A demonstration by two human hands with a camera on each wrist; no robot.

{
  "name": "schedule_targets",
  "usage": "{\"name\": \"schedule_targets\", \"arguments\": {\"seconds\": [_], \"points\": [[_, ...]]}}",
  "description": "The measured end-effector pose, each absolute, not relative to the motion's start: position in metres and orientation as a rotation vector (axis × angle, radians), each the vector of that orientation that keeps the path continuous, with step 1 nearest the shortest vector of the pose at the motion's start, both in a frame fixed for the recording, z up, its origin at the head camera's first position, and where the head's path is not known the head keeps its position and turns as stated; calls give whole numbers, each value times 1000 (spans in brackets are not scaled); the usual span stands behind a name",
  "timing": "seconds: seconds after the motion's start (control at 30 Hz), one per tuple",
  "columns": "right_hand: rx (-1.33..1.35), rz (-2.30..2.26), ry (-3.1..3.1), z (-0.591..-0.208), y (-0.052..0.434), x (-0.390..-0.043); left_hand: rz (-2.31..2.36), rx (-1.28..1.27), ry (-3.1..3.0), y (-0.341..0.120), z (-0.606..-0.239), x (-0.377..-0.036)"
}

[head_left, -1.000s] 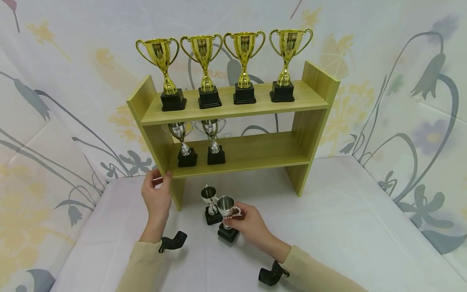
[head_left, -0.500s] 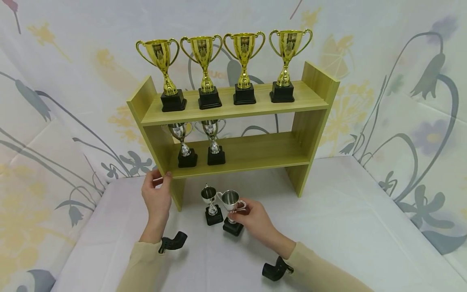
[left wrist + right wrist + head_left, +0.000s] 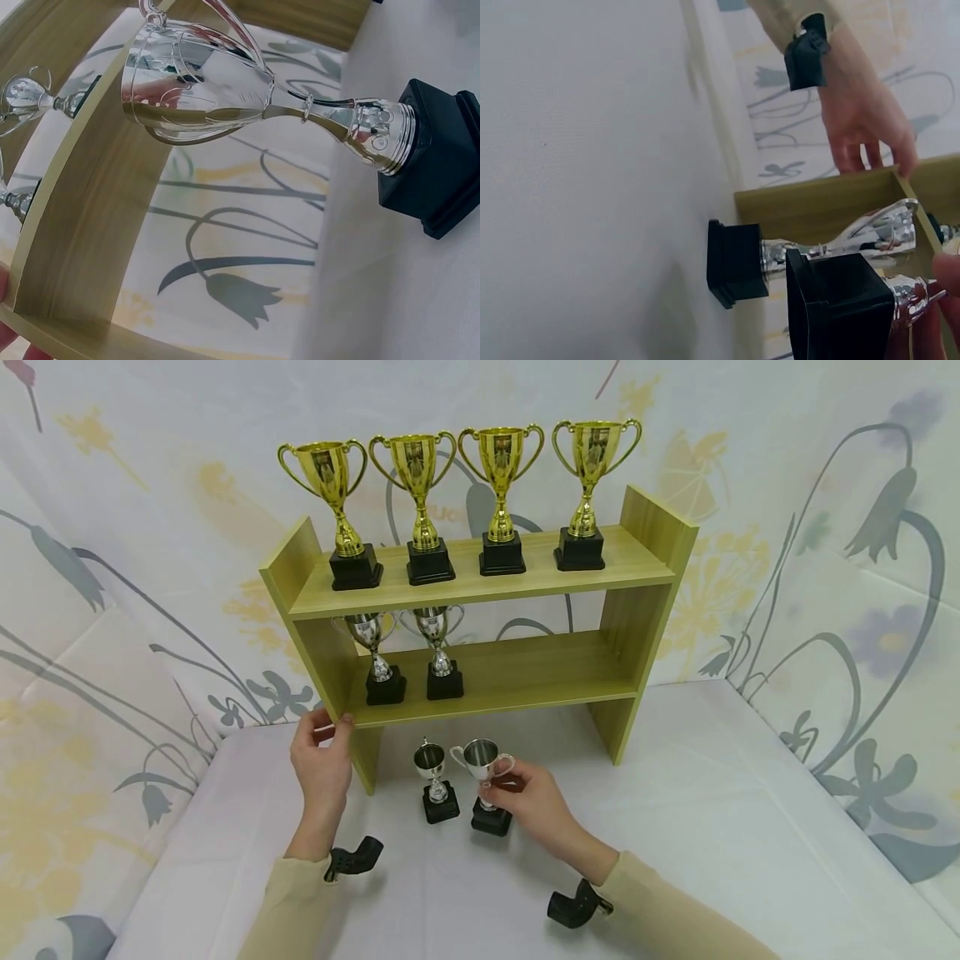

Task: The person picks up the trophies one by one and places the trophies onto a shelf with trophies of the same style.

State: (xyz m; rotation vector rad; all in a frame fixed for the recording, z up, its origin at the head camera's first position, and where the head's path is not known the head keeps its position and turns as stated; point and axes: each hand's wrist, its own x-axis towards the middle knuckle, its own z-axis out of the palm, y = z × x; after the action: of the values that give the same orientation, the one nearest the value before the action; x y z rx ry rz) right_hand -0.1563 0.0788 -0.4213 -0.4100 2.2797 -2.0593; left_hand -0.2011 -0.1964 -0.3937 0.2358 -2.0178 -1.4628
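Note:
My left hand (image 3: 322, 764) grips the lower left side panel of a two-tier wooden shelf (image 3: 480, 595), thumb in front and fingers round its outer edge. With my right hand (image 3: 536, 802) I pinch the stem of a small silver trophy (image 3: 491, 820), just under its cup. Its black base points down, close over the white cloth. Beside it, to the left, a second silver trophy (image 3: 440, 802) stands upright on the cloth, its cup large in the left wrist view. In the right wrist view the held trophy's base (image 3: 840, 307) overlaps the standing one's base (image 3: 739, 262).
Several gold trophies (image 3: 502, 553) line the shelf's top tier. On the middle tier two silver trophies (image 3: 386, 685) (image 3: 445, 680) stand at the left, with bare board (image 3: 540, 672) to their right. A white cloth (image 3: 750, 827) covers the table, and a flower-printed backdrop (image 3: 810, 577) surrounds it.
My right hand has carried its silver trophy to the right and slightly toward the shelf, so a gap now separates it from the standing one. My left hand stays put.

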Motion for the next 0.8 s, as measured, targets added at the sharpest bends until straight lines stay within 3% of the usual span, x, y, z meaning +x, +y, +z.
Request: {"name": "schedule_targets", "arguments": {"seconds": [0.8], "points": [[-477, -2066, 2316, -414, 96, -168, -1482, 215, -2033, -198, -394, -200]]}}
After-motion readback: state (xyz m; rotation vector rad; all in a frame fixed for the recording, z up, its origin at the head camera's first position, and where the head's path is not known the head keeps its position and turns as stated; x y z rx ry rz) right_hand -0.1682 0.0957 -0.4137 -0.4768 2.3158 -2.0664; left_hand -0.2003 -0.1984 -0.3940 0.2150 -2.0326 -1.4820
